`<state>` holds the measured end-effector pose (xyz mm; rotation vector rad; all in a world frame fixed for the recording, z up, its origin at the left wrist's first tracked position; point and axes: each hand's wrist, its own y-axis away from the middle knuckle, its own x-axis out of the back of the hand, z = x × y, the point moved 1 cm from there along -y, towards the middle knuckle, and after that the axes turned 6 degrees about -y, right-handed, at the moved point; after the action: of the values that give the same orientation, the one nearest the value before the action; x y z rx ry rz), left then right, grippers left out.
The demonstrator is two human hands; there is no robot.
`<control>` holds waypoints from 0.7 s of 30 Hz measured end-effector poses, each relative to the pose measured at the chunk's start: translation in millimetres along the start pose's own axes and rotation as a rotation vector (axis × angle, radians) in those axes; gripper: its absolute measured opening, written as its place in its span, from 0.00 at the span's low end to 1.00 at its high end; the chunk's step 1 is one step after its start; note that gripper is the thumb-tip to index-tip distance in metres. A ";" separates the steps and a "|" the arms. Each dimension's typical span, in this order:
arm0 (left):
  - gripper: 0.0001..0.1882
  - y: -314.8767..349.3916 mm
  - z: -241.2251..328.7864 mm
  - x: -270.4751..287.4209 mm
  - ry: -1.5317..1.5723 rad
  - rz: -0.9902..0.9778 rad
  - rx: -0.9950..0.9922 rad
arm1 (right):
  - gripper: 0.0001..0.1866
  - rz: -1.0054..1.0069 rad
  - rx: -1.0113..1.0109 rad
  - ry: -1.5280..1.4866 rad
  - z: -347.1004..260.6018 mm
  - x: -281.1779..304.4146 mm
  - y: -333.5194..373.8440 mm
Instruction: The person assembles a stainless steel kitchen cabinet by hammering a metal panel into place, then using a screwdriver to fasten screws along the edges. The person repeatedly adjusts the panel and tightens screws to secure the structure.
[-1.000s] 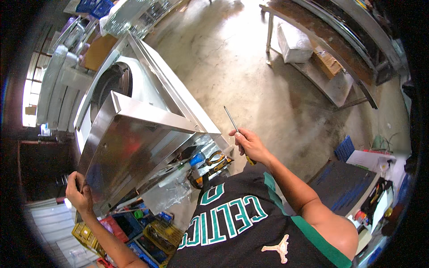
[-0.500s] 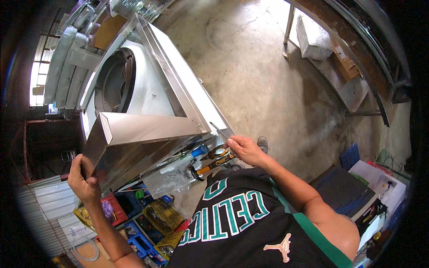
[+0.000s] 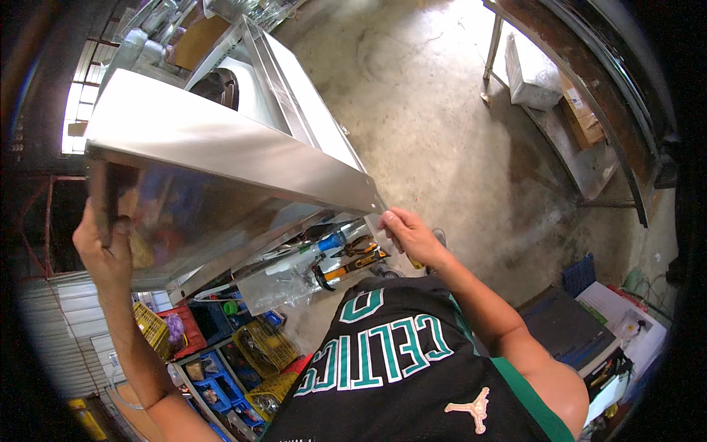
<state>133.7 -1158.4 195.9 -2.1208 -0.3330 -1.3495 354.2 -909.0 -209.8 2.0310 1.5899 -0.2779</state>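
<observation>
A shiny steel panel with a bent edge stands tilted up at the near end of a white and steel machine housing. My left hand grips the panel's left end, thumb on its near face. At the panel's right corner, my right hand is closed, fingers touching or close to the edge. A yellow handle end of what looks like a screwdriver shows below that hand; its shaft is hidden. The panel covers much of the housing's round dark ring.
Below the panel lie a claw hammer with an orange and black handle and pliers. Yellow crates and blue bins stand lower left. A metal rack with a wrapped block is at the far right.
My left hand has swung the panel's left end outward and up, so it now hides more of the housing. The thin shaft at my right hand is no longer visible.
</observation>
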 end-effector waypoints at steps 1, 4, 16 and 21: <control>0.22 -4.9 -14.1 8.7 -0.082 0.058 -0.085 | 0.20 0.016 0.008 -0.025 -0.8 5.8 2.0; 0.18 -20.6 -63.2 37.0 -0.103 0.186 0.153 | 0.19 0.132 -0.009 -0.085 -2.4 28.3 7.5; 0.26 -129.0 -149.8 6.6 0.134 -0.003 0.259 | 0.13 0.322 0.009 -0.061 -17.0 32.0 23.2; 0.26 -197.3 -189.1 -84.0 0.325 -0.253 0.195 | 0.12 0.395 0.022 -0.012 -5.0 -6.8 24.2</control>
<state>-142.9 -1108.0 248.2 -1.7076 -0.5851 -1.7014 374.3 -915.9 -195.5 2.2977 1.1465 -0.1580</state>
